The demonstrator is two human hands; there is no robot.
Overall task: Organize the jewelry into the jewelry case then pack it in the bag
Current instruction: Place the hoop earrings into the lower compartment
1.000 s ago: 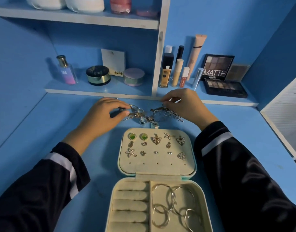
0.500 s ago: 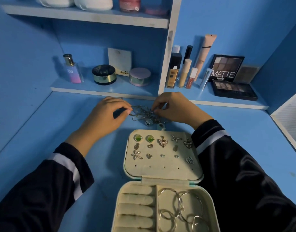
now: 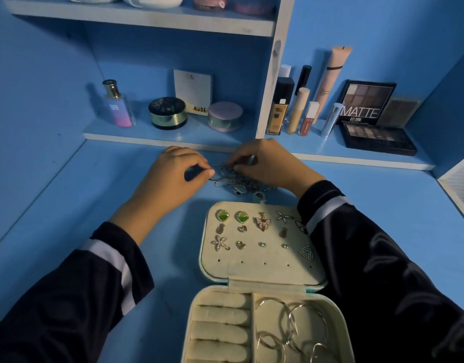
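A cream jewelry case (image 3: pixel 254 269) lies open on the blue desk in front of me. Its lid panel holds several stud earrings, among them two green ones (image 3: pixel 222 215). The lower tray holds ring rolls and several hoop earrings (image 3: pixel 291 328). Just beyond the case lies a tangled pile of silver chains and charms (image 3: pixel 237 180). My left hand (image 3: pixel 170 179) pinches the pile's left end between thumb and fingers. My right hand (image 3: pixel 267 163) pinches the pile from the right, fingers curled over it. No bag is in view.
A low shelf (image 3: pixel 173 136) runs along the back with a perfume bottle (image 3: pixel 118 104), round compacts (image 3: pixel 168 112), foundation and lip tubes (image 3: pixel 299 108) and eyeshadow palettes (image 3: pixel 375 134). Blue walls close in on the left and right. Bare desk lies left of the case.
Both hands have drawn closer together, bunching the chains into a tighter pile between them. The view shifted slightly, so the case sits further right in the frame.
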